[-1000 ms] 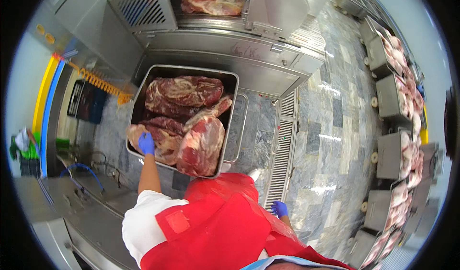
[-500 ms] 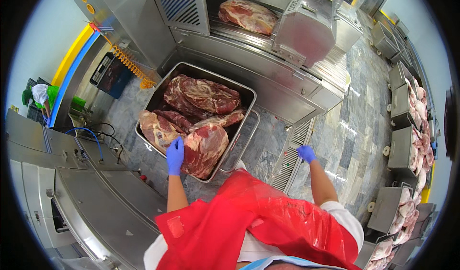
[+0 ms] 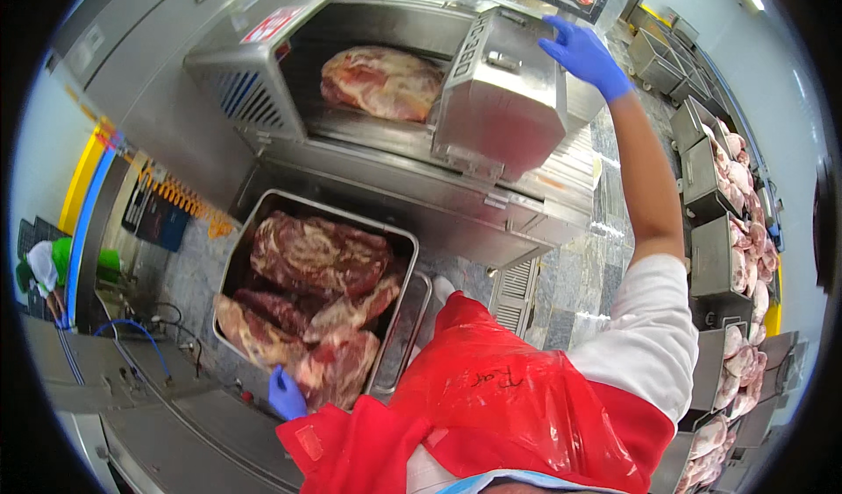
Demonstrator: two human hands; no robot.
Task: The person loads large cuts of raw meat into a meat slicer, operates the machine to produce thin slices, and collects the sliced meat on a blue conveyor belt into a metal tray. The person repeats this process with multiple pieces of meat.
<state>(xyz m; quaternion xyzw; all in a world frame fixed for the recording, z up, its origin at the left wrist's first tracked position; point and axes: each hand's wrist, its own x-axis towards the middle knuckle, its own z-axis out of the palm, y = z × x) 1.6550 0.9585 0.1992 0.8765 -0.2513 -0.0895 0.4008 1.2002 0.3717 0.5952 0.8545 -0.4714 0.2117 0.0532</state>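
Fingers of the blue-gloved right hand [image 3: 596, 63], now raised, spread apparently empty beside the boxy stainless-steel hood [image 3: 509, 99], shifting reach machine-ward; the blue-gloved left hand's [image 3: 287, 398] grip is indeterminable.

Person in a red apron [image 3: 517, 398] has the blue-gloved right hand [image 3: 589, 58] raised, fingers spread, at the top of a steel machine cover [image 3: 509, 99], contact unclear from here; blue-gloved left hand [image 3: 285, 395] is low, by the near edge of a steel bin [image 3: 405, 257]. Bin holds several big raw meat cuts [image 3: 320, 253], and one pale-streaked cut [image 3: 381, 82] lies inside the machine, left of the cover. Meat-loaded steel carts [image 3: 707, 171] line the right; co-worker in green and white [image 3: 44, 264] bends over at far left.
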